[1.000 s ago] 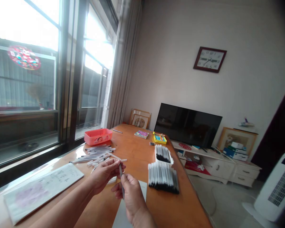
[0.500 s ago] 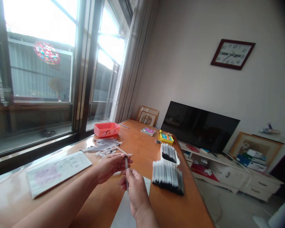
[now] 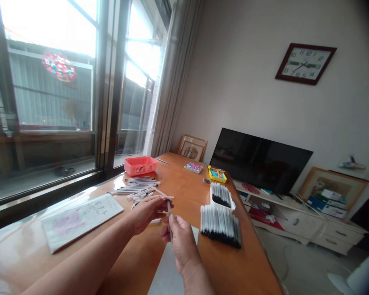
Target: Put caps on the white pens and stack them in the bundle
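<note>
A slim grey pen (image 3: pixel 169 209) stands nearly upright between my hands above the table. My right hand (image 3: pixel 184 241) is closed around its lower part, thumb along the barrel. My left hand (image 3: pixel 150 209) is closed at the pen's upper end, fingers curled and thumb side up. A small white piece shows at the left fingertips; I cannot tell whether it is a cap or part of another pen. Loose pens and white caps (image 3: pixel 141 186) lie beyond my left hand. A white sheet of paper (image 3: pixel 167 270) lies under my right hand.
Rows of clear pens with black ends (image 3: pixel 220 225) lie at the right, touching a white container (image 3: pixel 233 203) holding more. A pink basket (image 3: pixel 140 166), a booklet (image 3: pixel 193 167) and a yellow box (image 3: pixel 217 175) sit farther back. A writing pad (image 3: pixel 83 221) is at left.
The view has shifted slightly. Both hands keep nearly the same grip on the pen, with only small movement.
</note>
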Demonstrator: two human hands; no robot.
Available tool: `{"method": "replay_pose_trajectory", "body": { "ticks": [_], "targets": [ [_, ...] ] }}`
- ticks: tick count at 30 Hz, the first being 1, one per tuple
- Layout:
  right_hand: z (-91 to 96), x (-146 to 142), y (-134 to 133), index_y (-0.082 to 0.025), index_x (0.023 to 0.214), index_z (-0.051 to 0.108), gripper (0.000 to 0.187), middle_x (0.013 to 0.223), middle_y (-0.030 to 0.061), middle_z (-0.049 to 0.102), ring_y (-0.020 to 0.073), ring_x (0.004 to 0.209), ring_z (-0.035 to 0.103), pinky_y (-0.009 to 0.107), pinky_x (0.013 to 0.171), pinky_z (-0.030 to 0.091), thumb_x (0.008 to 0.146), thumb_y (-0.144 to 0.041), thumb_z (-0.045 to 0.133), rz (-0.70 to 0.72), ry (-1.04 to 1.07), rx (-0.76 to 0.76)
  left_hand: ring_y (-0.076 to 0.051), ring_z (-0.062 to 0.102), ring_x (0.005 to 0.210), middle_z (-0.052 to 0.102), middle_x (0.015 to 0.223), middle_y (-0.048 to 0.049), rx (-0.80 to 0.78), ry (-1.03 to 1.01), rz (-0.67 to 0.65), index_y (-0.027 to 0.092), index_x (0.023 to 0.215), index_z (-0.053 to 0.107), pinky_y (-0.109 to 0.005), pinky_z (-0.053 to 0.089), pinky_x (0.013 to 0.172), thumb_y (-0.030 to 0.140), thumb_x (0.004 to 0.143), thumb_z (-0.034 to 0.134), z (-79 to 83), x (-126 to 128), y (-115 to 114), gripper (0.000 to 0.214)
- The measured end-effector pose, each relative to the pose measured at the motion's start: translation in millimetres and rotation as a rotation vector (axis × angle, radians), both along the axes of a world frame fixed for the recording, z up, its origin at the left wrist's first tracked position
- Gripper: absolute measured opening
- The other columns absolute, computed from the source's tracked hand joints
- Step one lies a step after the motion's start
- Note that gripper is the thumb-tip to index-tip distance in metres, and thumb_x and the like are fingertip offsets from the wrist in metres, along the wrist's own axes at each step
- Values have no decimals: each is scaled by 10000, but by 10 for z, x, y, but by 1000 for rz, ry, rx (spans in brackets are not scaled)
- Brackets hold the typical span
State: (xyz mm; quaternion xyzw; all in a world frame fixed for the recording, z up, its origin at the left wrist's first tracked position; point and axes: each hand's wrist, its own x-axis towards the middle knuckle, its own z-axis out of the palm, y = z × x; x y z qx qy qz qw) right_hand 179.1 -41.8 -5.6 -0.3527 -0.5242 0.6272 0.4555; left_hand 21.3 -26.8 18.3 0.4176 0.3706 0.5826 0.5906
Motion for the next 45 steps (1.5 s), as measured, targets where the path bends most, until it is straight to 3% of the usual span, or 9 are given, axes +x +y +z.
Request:
{"method": "replay_pose_trajectory", "body": {
  "ticks": [6, 11, 14, 19, 25, 28, 31, 39, 45],
  "targets": [
    [39, -17, -44, -151, 895, 671, 470, 648, 43, 664, 149, 582, 563, 267, 602, 412, 923, -612, 583, 23, 19, -19, -139, 623, 644, 726, 883, -78, 27, -12, -25, 157, 881, 710, -273, 474, 615, 415, 827, 773, 35, 42, -41, 272],
    [50, -1, -59, -137, 923, 687, 458, 677, 49, 666, 135, 592, 556, 252, 600, 387, 886, -592, 653, 82, 177, -116, -184, 675, 811, 741, 1063, -139, -43, -129, -119, 151, 1054, 727, -268, 490, 650, 395, 863, 730, 94, 29, -64, 310],
    [60, 14, -52, -127, 938, 698, 456, 673, 50, 665, 127, 579, 543, 243, 594, 374, 883, -578, 668, 83, 217, -126, -184, 680, 817, 746, 1046, -149, -81, -160, -119, 151, 1095, 703, -271, 506, 673, 461, 898, 674, 79, 41, -55, 368],
    [81, 5, -58, -133, 905, 697, 450, 633, 41, 656, 127, 562, 534, 238, 577, 358, 859, -581, 700, 75, 185, -101, -132, 616, 637, 715, 829, -69, -21, -125, -26, 165, 891, 649, -242, 465, 572, 433, 837, 762, 24, 67, -35, 295],
    [84, 6, -79, -146, 891, 693, 448, 636, 43, 662, 120, 564, 524, 233, 592, 371, 868, -594, 688, 85, 178, -113, -167, 664, 741, 742, 1011, -150, -36, -113, -50, 129, 1010, 690, -258, 492, 606, 442, 880, 696, 50, 49, -38, 338],
    [83, 15, -81, -146, 881, 694, 456, 635, 44, 661, 116, 561, 519, 229, 590, 367, 872, -602, 679, 81, 181, -118, -162, 658, 735, 740, 954, -127, -50, -91, -19, 141, 979, 681, -254, 495, 606, 497, 875, 697, 51, 63, -42, 370],
    [92, 15, -89, -144, 883, 693, 429, 634, 43, 662, 116, 563, 526, 225, 582, 367, 862, -572, 706, 97, 183, -125, -135, 620, 648, 725, 872, -88, -12, -75, -15, 151, 884, 657, -244, 467, 559, 431, 828, 770, 53, 71, -46, 307],
    [108, 28, -87, -134, 916, 707, 396, 633, 44, 662, 114, 538, 545, 230, 575, 390, 849, -522, 742, 151, 288, -224, -164, 662, 758, 744, 1095, -167, -41, -178, -149, 123, 1032, 715, -258, 491, 615, 362, 871, 705, 105, 16, -64, 288],
    [96, 38, -78, -131, 911, 713, 387, 633, 42, 660, 110, 523, 534, 231, 564, 381, 857, -514, 733, 162, 288, -226, -160, 645, 695, 736, 900, -103, -52, -101, -33, 153, 961, 681, -265, 487, 595, 469, 830, 753, 72, 53, -59, 350]
  ]
}}
